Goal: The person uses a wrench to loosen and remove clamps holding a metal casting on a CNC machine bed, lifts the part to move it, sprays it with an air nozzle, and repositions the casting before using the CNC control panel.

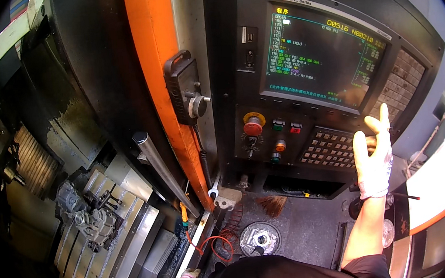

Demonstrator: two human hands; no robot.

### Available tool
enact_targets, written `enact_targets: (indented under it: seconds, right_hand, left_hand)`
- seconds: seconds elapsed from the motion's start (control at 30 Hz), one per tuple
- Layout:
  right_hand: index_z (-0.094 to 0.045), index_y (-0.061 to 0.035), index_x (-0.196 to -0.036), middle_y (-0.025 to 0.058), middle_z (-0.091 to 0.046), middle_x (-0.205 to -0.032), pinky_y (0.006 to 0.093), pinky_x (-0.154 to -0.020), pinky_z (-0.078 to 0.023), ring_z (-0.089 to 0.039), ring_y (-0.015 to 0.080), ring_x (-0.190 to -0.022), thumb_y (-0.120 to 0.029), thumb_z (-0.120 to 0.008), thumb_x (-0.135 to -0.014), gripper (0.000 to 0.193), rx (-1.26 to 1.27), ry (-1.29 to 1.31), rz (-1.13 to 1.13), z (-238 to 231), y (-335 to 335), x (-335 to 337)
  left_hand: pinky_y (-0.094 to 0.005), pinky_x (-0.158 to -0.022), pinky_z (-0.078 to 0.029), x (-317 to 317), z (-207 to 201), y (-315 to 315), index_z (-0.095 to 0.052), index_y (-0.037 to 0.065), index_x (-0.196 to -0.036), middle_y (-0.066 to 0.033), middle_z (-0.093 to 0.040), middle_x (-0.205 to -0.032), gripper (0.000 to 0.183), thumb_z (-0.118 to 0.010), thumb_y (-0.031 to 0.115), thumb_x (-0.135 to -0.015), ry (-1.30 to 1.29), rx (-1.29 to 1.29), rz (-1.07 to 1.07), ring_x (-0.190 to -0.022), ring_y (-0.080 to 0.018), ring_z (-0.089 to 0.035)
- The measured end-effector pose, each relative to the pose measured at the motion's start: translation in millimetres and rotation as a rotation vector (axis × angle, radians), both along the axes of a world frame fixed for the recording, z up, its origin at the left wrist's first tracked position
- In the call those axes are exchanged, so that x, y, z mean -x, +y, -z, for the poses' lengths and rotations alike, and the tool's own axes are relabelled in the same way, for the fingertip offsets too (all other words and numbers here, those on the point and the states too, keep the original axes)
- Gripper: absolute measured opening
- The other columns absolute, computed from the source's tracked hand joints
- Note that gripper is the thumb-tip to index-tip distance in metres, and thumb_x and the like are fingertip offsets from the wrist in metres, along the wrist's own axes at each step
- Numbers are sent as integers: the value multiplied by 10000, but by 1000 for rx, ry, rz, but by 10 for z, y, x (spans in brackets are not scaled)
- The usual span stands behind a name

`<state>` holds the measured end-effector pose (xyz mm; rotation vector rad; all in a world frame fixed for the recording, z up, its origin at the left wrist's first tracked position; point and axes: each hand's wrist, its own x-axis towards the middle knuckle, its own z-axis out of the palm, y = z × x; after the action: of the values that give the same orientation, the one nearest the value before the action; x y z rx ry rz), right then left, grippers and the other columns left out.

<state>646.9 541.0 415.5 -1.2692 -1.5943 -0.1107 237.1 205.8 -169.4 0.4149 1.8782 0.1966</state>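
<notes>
My right hand point(374, 161), in a white glove with yellowish fingertips, is raised in front of the control panel point(236, 120). Its fingers are apart and nothing is in them; the extended fingers are near the right-hand key block point(401, 83) and the lower keypad point(327, 148). Lit text fills the screen point(322, 55) above. Low down, my left hand point(190, 276), also gloved, is beside the machine's door sill point(178, 263). Its fingers are too small and turned away to make out, so I cannot see whether they grip anything.
Inside the machine at left, metal castings point(93, 220) sit on the slotted table point(78, 262). A handheld control box point(184, 88) hangs on the orange door post point(150, 49). Below the panel are a round metal part point(260, 238), a brush point(273, 205) and an orange-handled air gun point(184, 214) with red hose.
</notes>
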Motion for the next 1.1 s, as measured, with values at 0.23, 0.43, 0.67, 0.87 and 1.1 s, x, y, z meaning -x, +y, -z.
enact_targets:
  seconds: [0.23, 0.43, 0.67, 0.87, 1.1]
  right_hand:
    - [-586, 14, -1303, 148, -407, -1635, 315, -780, -572, -662, 187, -815, -186, -709, -931, 439, 9, 26, -14, -15, 11, 12]
    - [-580, 13, -1315, 159, -430, -1620, 310, -771, -569, -646, 175, -793, -169, -707, -930, 444, -6, -38, 24, -2, 11, 15]
    - [-581, 16, -1310, 151, -398, -1642, 310, -769, -566, -643, 177, -797, -181, -708, -932, 444, 11, 40, -23, -13, 4, -15]
    - [-591, 19, -1292, 149, -393, -1645, 310, -783, -568, -653, 186, -820, -196, -699, -943, 424, -19, 8, -27, 28, 37, 6]
    - [-587, 23, -1306, 148, -387, -1648, 312, -795, -567, -656, 192, -843, -201, -698, -946, 438, 9, 32, -24, -11, 5, -16]
  left_hand:
    - [-342, -1071, -449, 245, 535, -254, -623, 4, -1313, -125, -691, -1270, 556, -674, 429, -959, 78, -58, -81, -1206, -231, -622]
    - [-346, -1014, -494, 253, 744, -275, -640, -4, -1281, -129, -712, -1201, 555, -737, 423, -940, 80, -119, -66, -1113, -239, -658]
    - [-339, -1003, -499, 354, 749, -276, -630, 6, -1295, -111, -713, -1170, 531, -708, 413, -963, 20, -113, -107, -1095, -231, -658]
    - [-335, -1192, -333, 172, 476, -183, -591, 44, -1394, -95, -617, -1442, 582, -469, 490, -1040, 1, 43, 23, -1391, -214, -521]
    - [-341, -1013, -492, 364, 917, -391, -630, 15, -1297, -117, -707, -1198, 547, -747, 409, -935, 79, -97, -98, -1118, -237, -650]
